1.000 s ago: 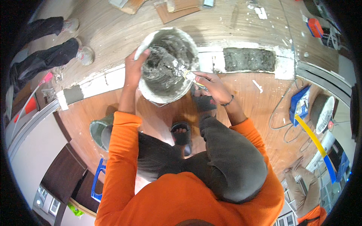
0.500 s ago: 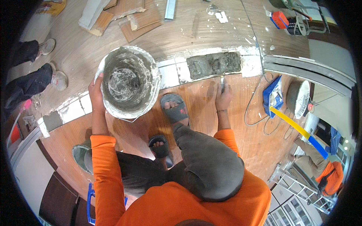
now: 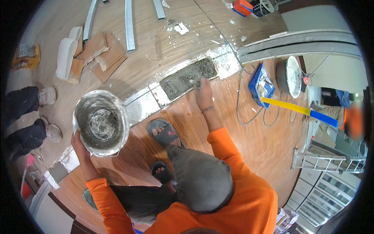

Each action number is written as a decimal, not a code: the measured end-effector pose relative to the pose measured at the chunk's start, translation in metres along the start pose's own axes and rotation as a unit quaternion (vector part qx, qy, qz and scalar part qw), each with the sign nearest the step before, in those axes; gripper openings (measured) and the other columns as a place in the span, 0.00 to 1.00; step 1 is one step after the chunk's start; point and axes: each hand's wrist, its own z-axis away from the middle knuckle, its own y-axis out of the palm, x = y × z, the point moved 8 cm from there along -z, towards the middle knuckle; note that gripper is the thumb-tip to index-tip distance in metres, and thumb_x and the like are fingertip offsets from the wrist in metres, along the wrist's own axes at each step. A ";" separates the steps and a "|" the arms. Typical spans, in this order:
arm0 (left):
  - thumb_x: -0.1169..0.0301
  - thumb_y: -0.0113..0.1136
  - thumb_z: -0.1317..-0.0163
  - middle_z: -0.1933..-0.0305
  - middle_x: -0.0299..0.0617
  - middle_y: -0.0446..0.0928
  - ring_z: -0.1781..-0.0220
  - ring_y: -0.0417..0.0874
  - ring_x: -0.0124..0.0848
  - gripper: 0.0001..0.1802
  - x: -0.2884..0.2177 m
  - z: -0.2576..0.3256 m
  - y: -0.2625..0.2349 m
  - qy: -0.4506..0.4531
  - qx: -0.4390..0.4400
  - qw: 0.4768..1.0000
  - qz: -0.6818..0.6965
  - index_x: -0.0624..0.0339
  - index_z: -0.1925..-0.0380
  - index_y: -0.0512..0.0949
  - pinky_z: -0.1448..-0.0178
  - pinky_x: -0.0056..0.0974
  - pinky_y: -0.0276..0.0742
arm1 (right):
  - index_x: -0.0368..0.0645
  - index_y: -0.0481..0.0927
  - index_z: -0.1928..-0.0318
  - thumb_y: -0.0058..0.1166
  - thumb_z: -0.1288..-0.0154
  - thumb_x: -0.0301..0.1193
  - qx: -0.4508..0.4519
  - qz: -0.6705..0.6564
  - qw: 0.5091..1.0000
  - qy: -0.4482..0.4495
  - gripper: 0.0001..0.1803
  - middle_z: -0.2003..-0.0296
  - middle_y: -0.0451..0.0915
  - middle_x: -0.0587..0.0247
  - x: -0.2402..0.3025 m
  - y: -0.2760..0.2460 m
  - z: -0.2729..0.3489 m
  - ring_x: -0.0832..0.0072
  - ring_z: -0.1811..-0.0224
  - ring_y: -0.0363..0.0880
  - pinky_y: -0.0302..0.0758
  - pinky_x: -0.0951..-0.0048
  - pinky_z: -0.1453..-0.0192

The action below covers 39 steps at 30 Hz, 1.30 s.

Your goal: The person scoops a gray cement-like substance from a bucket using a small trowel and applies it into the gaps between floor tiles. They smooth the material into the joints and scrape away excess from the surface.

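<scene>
From the head camera, looking down over an orange-sleeved person crouched on a wooden floor (image 3: 249, 128), the left hand (image 3: 79, 145) holds a round metal bucket (image 3: 101, 121) at its near-left rim, fingers curled about the edge; the bucket is tilted so that its inside, smeared with grey mortar, faces up. The right hand (image 3: 203, 95) reaches far across the floor, its fingers closed around the handle of a small trowel (image 3: 193, 82), whose blade lies on a patch of wet grey mortar (image 3: 187, 77). That patch fills part of a pale channel (image 3: 146, 104) running slantwise across the floor, from near left to far right. Near the bucket, to its right, a foot in a dark sandal (image 3: 163, 133) stands just on the near side of the channel, with a second sandalled foot (image 3: 160, 171) nearer still. Far left lie loose wooden floor pieces (image 3: 102, 54) and grey metal strips (image 3: 129, 24). At the left edge another person's legs and pale shoes (image 3: 47, 95) show. To the right a blue bag (image 3: 260, 81), a yellow-and-blue level (image 3: 298, 110), a second bucket (image 3: 289, 76) and a loose cable (image 3: 249, 113) lie on the floor, with a ladder (image 3: 331, 162) nearer.
</scene>
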 end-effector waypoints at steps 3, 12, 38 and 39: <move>0.65 0.57 0.30 0.46 0.47 0.81 0.46 0.83 0.39 0.20 0.003 -0.013 -0.056 -0.006 -0.036 0.999 0.032 0.68 0.45 0.78 0.39 0.43 0.78 | 0.39 0.71 0.55 0.60 0.35 0.23 0.014 -0.023 1.000 -0.007 0.12 0.55 0.73 0.42 0.020 0.003 -0.016 0.42 0.54 0.76 0.77 0.48 0.52; 0.62 0.60 0.30 0.26 0.56 0.69 0.25 0.70 0.45 0.36 -0.018 0.001 -0.084 -0.025 -0.111 0.992 -0.058 0.52 0.23 0.61 0.25 0.47 0.65 | 0.37 0.74 0.52 0.57 0.29 0.39 0.103 0.103 0.988 -0.053 0.18 0.54 0.75 0.39 0.046 0.013 -0.035 0.41 0.56 0.78 0.78 0.48 0.53; 0.73 0.70 0.43 0.60 0.45 0.86 0.57 0.84 0.45 0.17 -0.103 0.166 0.182 0.274 0.317 0.796 -0.436 0.53 0.51 0.86 0.41 0.48 0.74 | 0.53 0.71 0.37 0.61 0.35 0.31 0.151 0.109 0.982 -0.032 0.27 0.45 0.80 0.40 -0.033 0.112 -0.299 0.39 0.44 0.80 0.77 0.47 0.41; 0.73 0.69 0.43 0.60 0.44 0.86 0.56 0.84 0.46 0.18 -0.102 0.170 0.190 0.277 0.337 0.793 -0.424 0.52 0.50 0.86 0.40 0.48 0.74 | 0.55 0.69 0.35 0.63 0.36 0.33 0.134 0.080 0.987 -0.031 0.29 0.45 0.80 0.41 -0.040 0.100 -0.296 0.38 0.44 0.80 0.76 0.46 0.40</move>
